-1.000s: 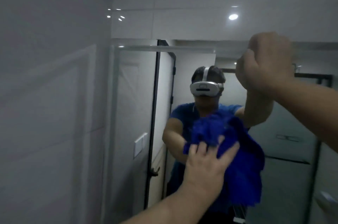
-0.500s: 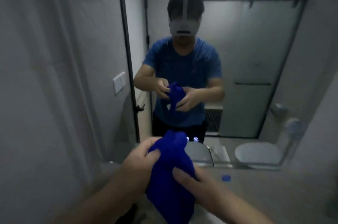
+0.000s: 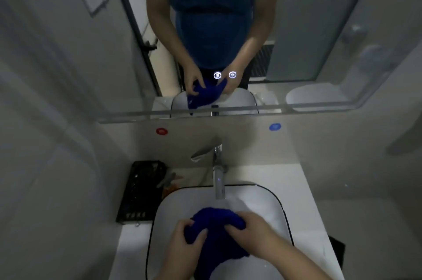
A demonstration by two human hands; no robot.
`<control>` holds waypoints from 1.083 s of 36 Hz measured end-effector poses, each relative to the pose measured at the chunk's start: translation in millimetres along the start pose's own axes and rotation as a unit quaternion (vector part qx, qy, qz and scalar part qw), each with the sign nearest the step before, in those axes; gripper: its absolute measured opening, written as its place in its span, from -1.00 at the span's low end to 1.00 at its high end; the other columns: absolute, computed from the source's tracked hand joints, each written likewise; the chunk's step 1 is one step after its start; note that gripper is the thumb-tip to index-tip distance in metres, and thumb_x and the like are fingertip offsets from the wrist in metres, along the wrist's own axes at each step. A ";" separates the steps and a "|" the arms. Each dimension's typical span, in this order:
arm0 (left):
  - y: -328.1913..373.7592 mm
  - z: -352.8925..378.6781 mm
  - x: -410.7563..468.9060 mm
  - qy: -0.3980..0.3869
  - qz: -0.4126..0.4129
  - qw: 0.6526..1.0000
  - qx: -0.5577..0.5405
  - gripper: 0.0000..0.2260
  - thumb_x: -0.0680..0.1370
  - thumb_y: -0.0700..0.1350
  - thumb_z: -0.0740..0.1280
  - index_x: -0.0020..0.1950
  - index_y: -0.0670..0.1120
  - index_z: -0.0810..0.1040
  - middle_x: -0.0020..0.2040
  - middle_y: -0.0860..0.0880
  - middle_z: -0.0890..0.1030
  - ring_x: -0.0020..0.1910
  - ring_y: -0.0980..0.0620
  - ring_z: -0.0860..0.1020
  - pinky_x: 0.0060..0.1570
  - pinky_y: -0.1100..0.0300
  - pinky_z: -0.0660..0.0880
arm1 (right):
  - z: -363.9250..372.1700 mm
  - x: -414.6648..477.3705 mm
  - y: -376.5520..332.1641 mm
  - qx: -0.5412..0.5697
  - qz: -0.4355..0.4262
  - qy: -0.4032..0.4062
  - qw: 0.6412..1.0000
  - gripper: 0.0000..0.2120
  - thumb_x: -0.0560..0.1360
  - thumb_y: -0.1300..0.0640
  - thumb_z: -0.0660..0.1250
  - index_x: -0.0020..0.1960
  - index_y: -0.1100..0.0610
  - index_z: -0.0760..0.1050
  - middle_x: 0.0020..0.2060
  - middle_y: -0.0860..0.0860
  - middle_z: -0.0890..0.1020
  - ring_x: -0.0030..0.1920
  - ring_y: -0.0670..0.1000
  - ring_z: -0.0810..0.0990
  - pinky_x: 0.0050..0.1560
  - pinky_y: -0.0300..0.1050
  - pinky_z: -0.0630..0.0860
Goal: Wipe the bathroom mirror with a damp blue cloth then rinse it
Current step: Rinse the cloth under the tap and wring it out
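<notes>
The blue cloth (image 3: 217,227) is a deep, saturated blue with a nubby, towel-like pile, bunched into a thick wad with a loose tail hanging toward the near edge of the basin. It sits over the middle of the white sink (image 3: 271,206), just in front of the chrome faucet (image 3: 218,185), whose spout reaches out from the back edge of the counter (image 3: 303,190). The left hand (image 3: 186,247) curls its fingers around the wad's left side, and the right hand (image 3: 253,231) grips the right side, thumb pressed into the fabric. A black tray (image 3: 140,190) lies on the counter's left side beside the basin. Above the backsplash, with its red dot (image 3: 161,131) and blue dot (image 3: 275,126), the mirror (image 3: 68,51) reflects the person's torso, both hands and the cloth, and carries two lit round icons (image 3: 225,75).
</notes>
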State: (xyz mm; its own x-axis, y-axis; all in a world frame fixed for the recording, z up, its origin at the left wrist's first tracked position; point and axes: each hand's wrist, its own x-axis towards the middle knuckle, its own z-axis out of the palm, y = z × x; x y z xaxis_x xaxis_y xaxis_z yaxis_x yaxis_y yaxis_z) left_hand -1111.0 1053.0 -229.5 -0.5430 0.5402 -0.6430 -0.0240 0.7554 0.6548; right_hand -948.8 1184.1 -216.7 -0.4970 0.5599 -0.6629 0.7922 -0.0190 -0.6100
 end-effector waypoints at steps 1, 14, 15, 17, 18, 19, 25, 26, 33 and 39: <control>-1.1 2.8 5.6 -0.001 0.009 1.000 0.005 -0.74 0.57 0.06 0.53 0.15 0.13 0.50 0.17 0.06 0.62 0.10 0.06 0.64 0.17 0.04 0.63 | 1.3 8.4 4.7 0.014 0.009 0.003 1.000 -0.89 0.62 -0.06 0.31 -0.03 -0.14 0.62 -0.11 -0.14 0.70 -0.10 -0.18 0.64 -0.14 -0.31 0.55; -8.1 2.8 44.9 -0.011 -0.012 0.998 0.056 -0.79 0.75 0.01 0.19 0.25 0.05 0.60 0.09 0.07 0.70 -0.07 0.08 0.67 -0.16 0.23 0.52 | -9.6 57.4 113.4 -0.067 0.129 0.393 0.908 -0.18 0.44 -0.18 0.56 0.57 0.13 0.39 0.29 0.22 0.55 0.26 0.33 0.55 0.25 0.23 0.52; 4.8 -1.7 48.7 0.009 0.000 0.999 0.032 -0.79 0.76 -0.01 0.18 0.19 0.03 0.61 0.02 0.04 0.70 -0.13 0.05 0.66 -0.17 0.18 0.53 | -10.9 62.0 121.4 -0.048 0.158 0.370 0.914 -0.16 0.45 -0.24 0.54 0.57 0.14 0.37 0.30 0.24 0.55 0.27 0.34 0.55 0.26 0.23 0.51; 33.3 -9.9 56.4 0.036 0.037 0.999 -0.010 -0.79 0.76 -0.01 0.19 0.12 0.03 0.62 0.00 -0.01 0.70 -0.18 0.02 0.63 -0.09 0.08 0.55 | -9.7 73.1 142.9 0.005 0.199 0.314 0.928 -0.26 0.49 -0.29 0.47 0.49 0.15 0.44 0.25 0.26 0.58 0.24 0.33 0.58 0.24 0.20 0.53; 48.4 -12.9 60.0 0.043 0.055 0.997 -0.027 -0.78 0.76 0.01 0.19 0.09 0.04 0.62 0.01 -0.02 0.70 -0.19 0.02 0.63 -0.07 0.06 0.54 | -8.5 76.5 151.5 0.033 0.206 0.291 0.934 -0.38 0.53 -0.27 0.42 0.39 0.14 0.51 0.21 0.24 0.61 0.21 0.31 0.60 0.23 0.18 0.55; 61.6 -15.1 64.4 0.046 0.069 0.996 -0.042 -0.78 0.75 0.04 0.20 0.07 0.04 0.62 0.03 -0.02 0.69 -0.20 0.03 0.63 -0.09 0.07 0.54 | -6.8 79.3 158.1 0.051 0.204 0.270 0.940 -0.51 0.56 -0.23 0.37 0.28 0.11 0.57 0.17 0.21 0.65 0.16 0.29 0.62 0.22 0.16 0.57; 111.9 -13.5 92.0 -0.016 -0.007 0.973 -0.231 -0.80 0.73 0.04 0.28 0.22 -0.04 0.61 0.12 -0.02 0.70 -0.06 -0.03 0.63 -0.15 0.10 0.53 | -2.8 85.5 167.2 0.051 0.182 0.275 0.943 -0.74 0.63 -0.13 0.30 0.04 0.06 0.56 0.02 0.16 0.70 0.02 0.25 0.63 0.05 0.08 0.54; 114.4 -13.5 94.3 -0.023 -0.013 0.965 -0.263 -0.81 0.73 0.03 0.30 0.19 -0.04 0.63 0.11 -0.01 0.71 -0.05 -0.03 0.64 -0.15 0.10 0.53 | -2.2 87.4 169.5 0.044 0.181 0.273 0.944 -0.72 0.63 -0.13 0.29 0.07 0.08 0.58 0.03 0.17 0.70 0.06 0.28 0.64 0.03 0.07 0.52; 125.1 -13.8 97.7 -0.022 0.018 0.947 -0.319 -0.86 0.71 -0.14 0.30 0.10 -0.06 0.66 0.04 0.01 0.72 -0.06 0.01 0.63 -0.11 0.13 0.49 | 0.0 93.8 177.3 0.029 0.179 0.278 0.943 -0.76 0.65 -0.12 0.29 0.01 0.05 0.50 -0.07 0.13 0.64 0.04 0.27 0.64 -0.04 0.06 0.48; 120.7 -7.7 89.1 0.050 0.119 0.962 -0.239 -0.76 0.76 -0.06 0.22 0.06 0.02 0.68 -0.07 0.07 0.76 -0.10 -0.01 0.66 -0.08 0.06 0.55 | 1.5 96.6 182.5 0.031 0.174 0.281 0.943 -0.76 0.66 -0.12 0.30 -0.01 0.05 0.48 -0.15 0.06 0.61 -0.07 0.21 0.61 -0.04 0.07 0.55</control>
State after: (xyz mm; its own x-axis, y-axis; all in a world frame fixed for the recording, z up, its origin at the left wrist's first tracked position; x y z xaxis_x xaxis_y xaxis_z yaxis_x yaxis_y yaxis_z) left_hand -1168.8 1189.4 -204.7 -0.6584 0.6206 -0.4258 -0.2588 0.3446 0.9024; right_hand -852.9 1233.5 -392.7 0.0695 0.8614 -0.5032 0.8420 -0.3211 -0.4335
